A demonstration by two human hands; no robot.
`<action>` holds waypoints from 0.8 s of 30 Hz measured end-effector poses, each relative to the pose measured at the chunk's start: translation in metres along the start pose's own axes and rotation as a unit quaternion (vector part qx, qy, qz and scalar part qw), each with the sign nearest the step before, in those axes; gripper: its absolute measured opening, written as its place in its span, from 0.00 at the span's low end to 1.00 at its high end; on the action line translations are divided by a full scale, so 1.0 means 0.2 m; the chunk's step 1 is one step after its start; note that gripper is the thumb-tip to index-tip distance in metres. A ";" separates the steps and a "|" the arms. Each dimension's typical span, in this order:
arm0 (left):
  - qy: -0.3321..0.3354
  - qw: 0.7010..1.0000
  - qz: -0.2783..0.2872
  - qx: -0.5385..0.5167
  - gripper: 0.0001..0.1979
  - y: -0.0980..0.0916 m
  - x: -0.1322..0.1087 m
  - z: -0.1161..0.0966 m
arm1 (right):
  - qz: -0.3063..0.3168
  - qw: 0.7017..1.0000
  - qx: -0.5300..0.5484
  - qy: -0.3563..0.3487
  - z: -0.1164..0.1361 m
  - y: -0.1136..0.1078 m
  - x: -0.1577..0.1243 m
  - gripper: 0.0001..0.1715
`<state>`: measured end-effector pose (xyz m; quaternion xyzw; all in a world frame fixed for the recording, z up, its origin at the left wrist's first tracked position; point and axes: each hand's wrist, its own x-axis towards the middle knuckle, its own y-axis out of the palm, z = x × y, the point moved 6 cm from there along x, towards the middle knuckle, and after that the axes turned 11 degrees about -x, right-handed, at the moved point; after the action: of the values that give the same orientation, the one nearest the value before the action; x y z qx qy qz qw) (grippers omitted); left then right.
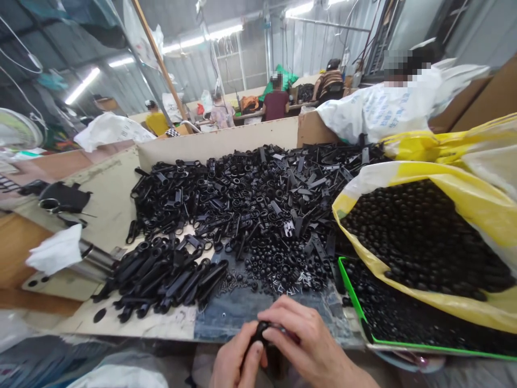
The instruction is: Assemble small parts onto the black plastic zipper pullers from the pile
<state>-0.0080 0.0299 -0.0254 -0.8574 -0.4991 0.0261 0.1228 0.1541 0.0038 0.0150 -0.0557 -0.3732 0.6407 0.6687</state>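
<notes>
At the table's front edge, my left hand [237, 358] is closed around a small black plastic part [262, 330], pinched between thumb and fingers. My right hand [305, 337] meets it there, its fingertips bent onto the same part. The fingers hide most of the piece, so its exact kind does not show. Just beyond the hands lie small metal screws [301, 281] and round black beads or caps [278, 264]. Left of these, long black plastic pieces [161, 280] are stacked in rows on the tabletop.
A big heap of mixed black parts [242, 194] fills the table's back. On the right, a yellow-white sack [365, 264] of black balls stands over a green-rimmed tray [351, 291]. A metal cylinder [95, 261] with white cloth is at left. Several people [276, 102] sit farther back.
</notes>
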 end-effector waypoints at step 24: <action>0.279 0.924 -0.127 0.230 0.12 -0.06 0.01 0.12 | -0.054 0.972 -0.198 0.110 -0.17 0.07 -0.03 0.18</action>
<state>-0.0209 0.0409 -0.0460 -0.7079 -0.5294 -0.1161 0.4530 0.1624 0.0152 -0.0191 -0.2368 -0.4192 0.5065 0.7153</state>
